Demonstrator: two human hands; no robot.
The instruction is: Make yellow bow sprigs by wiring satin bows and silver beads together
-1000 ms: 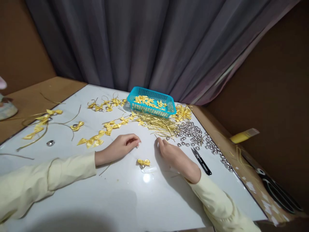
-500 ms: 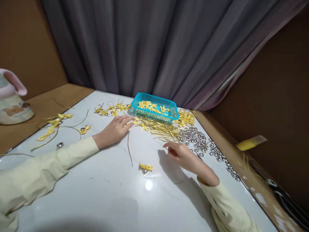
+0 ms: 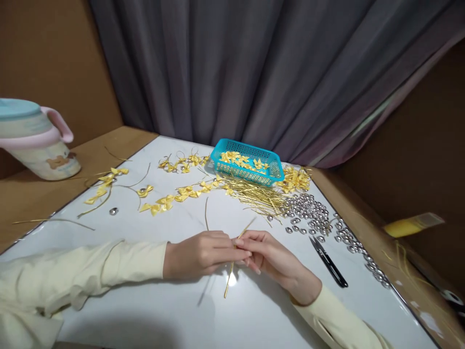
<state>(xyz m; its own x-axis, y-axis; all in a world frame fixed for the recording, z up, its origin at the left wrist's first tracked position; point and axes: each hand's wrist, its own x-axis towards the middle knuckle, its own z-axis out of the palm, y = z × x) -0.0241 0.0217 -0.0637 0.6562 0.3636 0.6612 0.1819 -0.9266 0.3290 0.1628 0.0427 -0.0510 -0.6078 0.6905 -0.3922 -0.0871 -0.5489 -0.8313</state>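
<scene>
Both hands meet over the white tabletop, fingertips touching. A thin gold cord (image 3: pixel 228 281) runs slantwise between them, one end up past the right fingers and the other hanging below. My left hand (image 3: pixel 203 254) is closed, its fingers lying across the cord's middle. From the other side, my right hand (image 3: pixel 271 252) pinches the same cord. The fingers hide the exact grip and anything else between them. Behind the hands lies a pile of gold cords (image 3: pixel 257 196). A row of yellow ribbon bows (image 3: pixel 187 194) stretches to its left.
A turquoise basket (image 3: pixel 247 178) with yellow bows stands at the back. Silver beads (image 3: pixel 308 211) are scattered at right, near black thread snips (image 3: pixel 330 264). More bows (image 3: pixel 296 179) lie right of the basket. A cup (image 3: pixel 54 150) stands at far left.
My left hand has left the bow row and come nearer; my right hand has drawn back from the cord pile. They now meet around a gold cord. The snips are uncovered; the view has shifted.
</scene>
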